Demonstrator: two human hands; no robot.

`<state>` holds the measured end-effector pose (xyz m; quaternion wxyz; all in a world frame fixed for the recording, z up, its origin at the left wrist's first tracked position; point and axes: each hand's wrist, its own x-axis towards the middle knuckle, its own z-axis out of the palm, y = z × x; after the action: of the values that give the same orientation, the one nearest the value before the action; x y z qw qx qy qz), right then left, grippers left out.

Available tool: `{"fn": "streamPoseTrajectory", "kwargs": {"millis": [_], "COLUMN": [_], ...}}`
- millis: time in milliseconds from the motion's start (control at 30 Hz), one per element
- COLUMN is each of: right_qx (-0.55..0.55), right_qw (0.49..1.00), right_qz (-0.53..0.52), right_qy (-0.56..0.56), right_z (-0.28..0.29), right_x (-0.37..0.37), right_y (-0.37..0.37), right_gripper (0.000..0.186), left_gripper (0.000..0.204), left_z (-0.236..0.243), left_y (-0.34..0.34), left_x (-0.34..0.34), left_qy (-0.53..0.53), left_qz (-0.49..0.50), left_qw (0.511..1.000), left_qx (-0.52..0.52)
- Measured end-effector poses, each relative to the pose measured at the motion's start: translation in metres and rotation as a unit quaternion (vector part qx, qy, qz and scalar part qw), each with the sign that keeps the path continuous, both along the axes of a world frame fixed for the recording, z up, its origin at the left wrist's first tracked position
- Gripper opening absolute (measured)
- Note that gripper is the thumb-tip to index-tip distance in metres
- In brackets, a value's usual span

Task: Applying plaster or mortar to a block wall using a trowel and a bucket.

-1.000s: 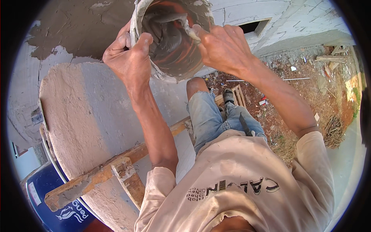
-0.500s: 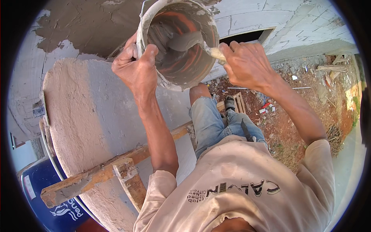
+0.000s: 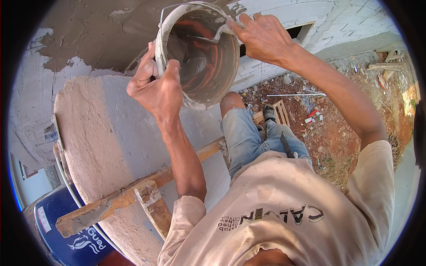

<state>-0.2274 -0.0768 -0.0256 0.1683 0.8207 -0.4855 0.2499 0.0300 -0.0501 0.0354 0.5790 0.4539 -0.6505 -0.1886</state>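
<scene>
My left hand (image 3: 157,88) clasps the rim of a mortar-crusted bucket (image 3: 228,75), thumb over the near edge and fingers round the outside. The bucket is tilted so that its mouth faces me. Grey wet mortar (image 3: 191,57) coats the inside, with orange streaks of the wall showing through. My right hand (image 3: 264,40), above the bucket's right rim, is closed round the handle of a trowel (image 3: 218,34). The trowel's neck and blade reach into the bucket, the blade seen nearly edge-on. My fingers hide most of the handle.
Wet plaster (image 3: 88,31) covers part of the block wall at the upper left. A curved concrete slab (image 3: 88,128) and a rough timber beam (image 3: 120,197) lie at my left, beside a blue drum (image 3: 57,217). Rubble, a pale pole (image 3: 293,95) and a wooden pallet (image 3: 281,113) are below.
My right hand has moved up and left, turning the trowel from showing its broad face to nearly edge-on. My left hand still holds the bucket, which has shifted slightly left in view.
</scene>
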Motion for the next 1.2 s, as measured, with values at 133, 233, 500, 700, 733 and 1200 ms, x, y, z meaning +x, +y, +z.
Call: {"fn": "streamPoseTrajectory", "kwargs": {"millis": [133, 233, 500, 700, 733, 1200], "right_qx": [0.135, 0.215, 0.391, 0.466, 0.464, 0.489], "right_qw": [0.988, 0.968, 0.862, 0.734, 0.738, 0.767], "right_qz": [0.012, 0.009, 0.011, 0.038, 0.041, 0.077], "right_qy": [-0.074, -0.130, -0.322, -0.492, -0.487, -0.408], "right_z": [-0.024, -0.043, -0.060, -0.084, -0.077, 0.007], "right_x": [-0.007, -0.007, 0.012, 0.036, 0.039, 0.067], "right_y": [0.022, 0.041, 0.092, 0.116, 0.116, 0.032], "right_gripper": [0.040, 0.047, 0.055, 0.048, 0.048, 0.044], "left_gripper": [0.018, 0.019, 0.020, 0.021, 0.020, 0.034], "left_z": [0.011, 0.016, 0.002, -0.022, -0.028, -0.071], "left_y": [0.006, 0.014, 0.025, 0.031, 0.031, -0.005], "left_x": [-0.004, -0.016, -0.020, -0.019, -0.016, 0.055], "left_qy": [-0.012, -0.035, -0.032, 0.037, 0.080, 0.594], "left_qz": [-0.029, -0.096, -0.166, -0.138, -0.117, 0.107], "left_qw": [0.998, 0.993, 0.984, 0.989, 0.990, 0.793], "left_qx": [-0.055, -0.066, -0.055, -0.045, -0.026, 0.081]}}
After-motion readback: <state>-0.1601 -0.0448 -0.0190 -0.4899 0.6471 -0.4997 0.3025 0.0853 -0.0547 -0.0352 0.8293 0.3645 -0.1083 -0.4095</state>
